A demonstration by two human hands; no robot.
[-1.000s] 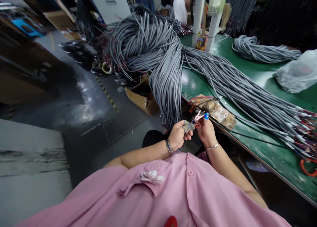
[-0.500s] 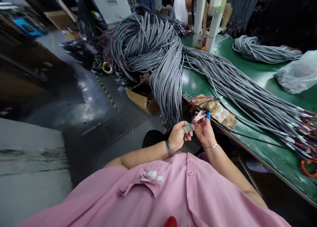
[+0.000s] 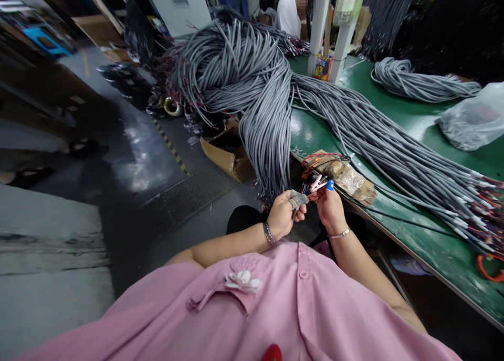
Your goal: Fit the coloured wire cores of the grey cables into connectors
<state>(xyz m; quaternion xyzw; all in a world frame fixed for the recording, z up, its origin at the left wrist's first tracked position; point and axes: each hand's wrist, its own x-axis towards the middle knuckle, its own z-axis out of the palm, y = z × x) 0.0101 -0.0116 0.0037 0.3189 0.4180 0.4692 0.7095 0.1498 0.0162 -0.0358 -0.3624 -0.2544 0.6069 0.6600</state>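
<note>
My left hand (image 3: 284, 213) is closed, with grey knitted covers on its fingers, around the end of a grey cable. Thin coloured wires (image 3: 305, 187) stick out just beyond its fingertips. My right hand (image 3: 329, 209), a blue cover on one fingertip, is beside it, fingers bent together at the thin wires. A pink, crossed, clip-like piece (image 3: 317, 184) shows at the right fingertips; whether that hand grips it is hard to make out. Just past both hands, a tape-wrapped block (image 3: 346, 178) lies at the bench edge with red, orange and black leads.
Long bundles of grey cable (image 3: 366, 116) lie across the green bench (image 3: 307, 127), with a big coil (image 3: 232, 61) heaped at the left. A plastic bag (image 3: 474, 116) and orange-handled tool (image 3: 488, 266) are rightward. An open carton (image 3: 226, 158) stands below. Someone in white (image 3: 289, 14) is beyond.
The pink piece has turned slightly and now shows a crossed shape. My right hand has shifted a little to the right, and its fingers are more bent. My left hand stays almost in place.
</note>
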